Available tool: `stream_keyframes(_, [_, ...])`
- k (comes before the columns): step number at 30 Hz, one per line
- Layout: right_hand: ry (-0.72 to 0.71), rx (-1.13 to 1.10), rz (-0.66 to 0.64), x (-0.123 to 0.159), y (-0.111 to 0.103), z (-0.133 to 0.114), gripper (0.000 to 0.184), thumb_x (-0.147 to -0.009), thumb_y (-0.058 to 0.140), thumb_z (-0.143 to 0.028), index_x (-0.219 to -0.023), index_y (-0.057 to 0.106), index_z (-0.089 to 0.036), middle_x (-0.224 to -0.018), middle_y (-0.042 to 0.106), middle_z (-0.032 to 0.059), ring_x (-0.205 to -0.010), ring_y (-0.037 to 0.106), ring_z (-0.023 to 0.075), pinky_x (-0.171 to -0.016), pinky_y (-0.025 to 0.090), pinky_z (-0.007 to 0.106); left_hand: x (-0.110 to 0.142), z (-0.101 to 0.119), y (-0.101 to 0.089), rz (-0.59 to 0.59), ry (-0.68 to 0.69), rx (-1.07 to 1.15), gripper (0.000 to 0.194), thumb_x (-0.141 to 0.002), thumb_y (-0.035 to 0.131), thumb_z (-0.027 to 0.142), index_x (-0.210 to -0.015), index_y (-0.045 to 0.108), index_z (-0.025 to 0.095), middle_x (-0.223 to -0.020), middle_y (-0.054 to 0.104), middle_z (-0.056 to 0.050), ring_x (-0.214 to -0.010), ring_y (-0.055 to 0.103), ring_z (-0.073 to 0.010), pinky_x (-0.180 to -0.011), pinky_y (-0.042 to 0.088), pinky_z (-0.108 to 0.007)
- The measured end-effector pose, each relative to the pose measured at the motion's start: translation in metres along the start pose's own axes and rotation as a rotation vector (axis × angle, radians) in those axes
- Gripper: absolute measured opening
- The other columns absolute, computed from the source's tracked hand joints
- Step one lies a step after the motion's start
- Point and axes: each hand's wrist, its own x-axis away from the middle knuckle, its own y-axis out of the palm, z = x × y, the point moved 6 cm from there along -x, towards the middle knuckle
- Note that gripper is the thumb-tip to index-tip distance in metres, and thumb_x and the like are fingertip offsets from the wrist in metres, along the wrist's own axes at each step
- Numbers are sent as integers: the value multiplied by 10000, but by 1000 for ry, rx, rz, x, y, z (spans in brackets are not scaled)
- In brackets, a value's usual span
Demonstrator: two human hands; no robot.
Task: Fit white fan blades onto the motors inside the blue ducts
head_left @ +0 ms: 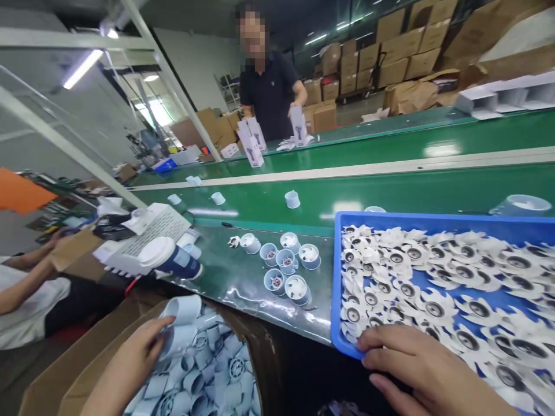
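Observation:
My left hand [134,352] is at the box on the lower left, its fingers closed around a light-blue plastic cylindrical housing [186,308]; another housing lies right under it. Many similar housings [208,352] are heaped below. My right hand [411,361] lies with fingers spread over the near left corner of a blue tray [336,277], touching its rim. White fan impellers [435,309] with dark hubs fill the tray. Between the hands, on the green table, stands a group of housings [310,257], some with white parts inside and some showing reddish wires.
A paper cup [177,260] and a white carton [160,228] stand left of the housings. Behind runs a green conveyor [255,202] with scattered housings. Across it a person [273,86] handles white boxes [250,144]. Another person's arm [26,283] shows at left.

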Motion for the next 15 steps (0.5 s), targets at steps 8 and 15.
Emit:
stream_keyframes(8, [53,-64,-99,7,12,7,220,-923,475,-165,-996,674,-229,-1036,664,60,-915,665,187,-796,556,309,-86,132,25,-253,-24,-89,423,-838,487,54,-1161,706,218,-1161,713,-97,-1043,691,-239,-926,522,-334])
stream_keyframes(15, [66,-150,-89,7,9,5,225,-913,445,-167,-933,668,-183,-996,666,84,-887,648,202,-796,526,336,-111,182,41,-232,-35,-25,393,-937,592,263,-1320,557,181,-1339,603,-125,-1165,614,-258,-984,488,-436])
